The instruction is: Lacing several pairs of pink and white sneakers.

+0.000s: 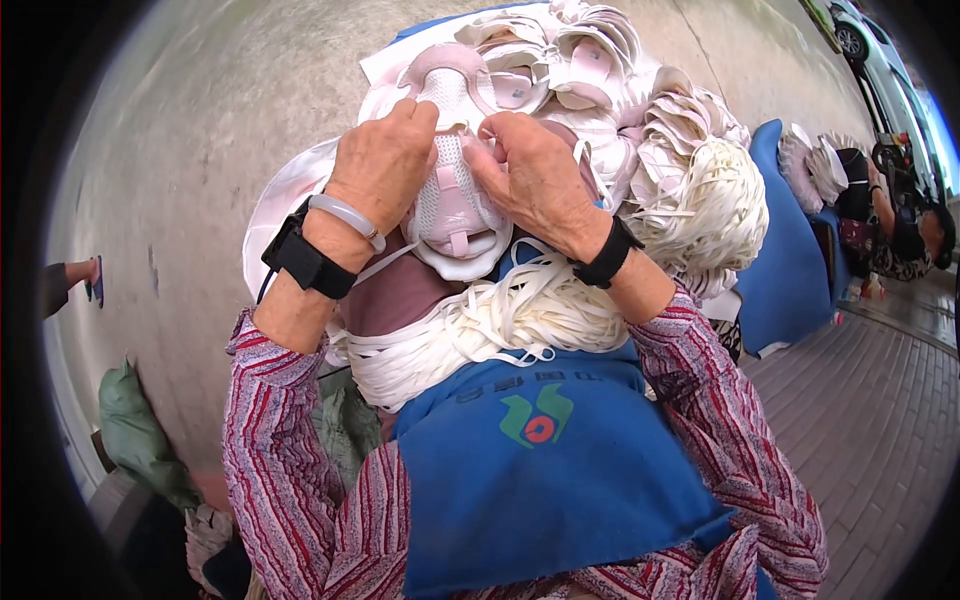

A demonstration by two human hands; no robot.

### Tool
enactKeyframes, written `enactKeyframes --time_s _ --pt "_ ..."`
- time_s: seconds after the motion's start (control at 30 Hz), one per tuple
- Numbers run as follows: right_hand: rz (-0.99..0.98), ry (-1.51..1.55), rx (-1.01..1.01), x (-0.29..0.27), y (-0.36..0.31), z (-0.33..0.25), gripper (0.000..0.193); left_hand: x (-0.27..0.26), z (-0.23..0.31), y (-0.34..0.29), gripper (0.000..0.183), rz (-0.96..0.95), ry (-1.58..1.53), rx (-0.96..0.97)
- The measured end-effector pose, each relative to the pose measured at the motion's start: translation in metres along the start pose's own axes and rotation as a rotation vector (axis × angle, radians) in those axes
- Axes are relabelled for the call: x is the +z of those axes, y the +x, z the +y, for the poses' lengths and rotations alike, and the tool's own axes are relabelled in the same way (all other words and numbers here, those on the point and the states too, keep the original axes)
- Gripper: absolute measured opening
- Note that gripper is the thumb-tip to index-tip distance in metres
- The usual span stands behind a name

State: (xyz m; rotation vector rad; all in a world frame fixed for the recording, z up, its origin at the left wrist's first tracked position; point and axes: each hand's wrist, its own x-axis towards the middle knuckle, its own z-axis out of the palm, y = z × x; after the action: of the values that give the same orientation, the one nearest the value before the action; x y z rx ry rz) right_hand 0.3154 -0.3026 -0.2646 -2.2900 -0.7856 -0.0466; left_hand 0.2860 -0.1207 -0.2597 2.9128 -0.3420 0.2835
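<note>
A pale pink and white mesh shoe upper [458,205] lies in front of me with its padded tongue showing. My left hand [385,155] is closed at its left edge, fingers curled in, and a white lace end hangs below the wrist. On the opposite edge, my right hand [540,180] pinches thumb against forefinger beside the eyelets. What either set of fingertips holds is too small or hidden to make out. Across my lap, nearest the upper's lower end, rests a thick bundle of white shoelaces [490,325].
Stacked shoe uppers [595,65] fill the far side, with more at the right beside a second bundle of laces [710,205]. A blue apron [560,490] covers my lap. At the far right a person [905,235] sits near similar uppers. A green sack [140,430] stands at the left.
</note>
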Motion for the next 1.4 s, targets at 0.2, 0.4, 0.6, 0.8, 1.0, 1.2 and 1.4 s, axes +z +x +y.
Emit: enactKeyframes --time_s 0.2,0.4,0.6,0.8,1.0,1.2,1.4 --pt "-0.079 -0.007 0.042 0.009 -0.006 0.004 0.035 -0.017 -0.021 -0.017 0.013 0.11 -0.324 -0.138" --pt "0.02 0.154 -0.012 0.006 0.004 0.009 0.023 -0.005 -0.019 -0.035 0.015 0.096 -0.578 -0.331" --pt "0.003 -0.044 -0.054 0.001 0.008 0.002 0.023 -0.029 -0.004 -0.047 0.018 -0.117 -0.659 -0.395" --pt "-0.175 -0.089 0.016 -0.004 -0.005 -0.012 0.036 -0.024 0.011 -0.063 0.011 -0.036 -0.548 -0.18" --pt "-0.075 -0.057 -0.08 0.008 -0.008 0.002 0.031 -0.012 0.047 -0.077 0.009 -0.088 -0.651 -0.222" --pt "-0.044 0.047 -0.069 -0.016 -0.01 0.002 0.02 -0.016 0.035 -0.087 0.024 0.102 -0.838 -0.307" --pt "-0.118 0.651 0.311 -0.031 -0.021 -0.037 0.015 -0.039 0.051 -0.078 0.03 0.169 -1.742 -0.802"
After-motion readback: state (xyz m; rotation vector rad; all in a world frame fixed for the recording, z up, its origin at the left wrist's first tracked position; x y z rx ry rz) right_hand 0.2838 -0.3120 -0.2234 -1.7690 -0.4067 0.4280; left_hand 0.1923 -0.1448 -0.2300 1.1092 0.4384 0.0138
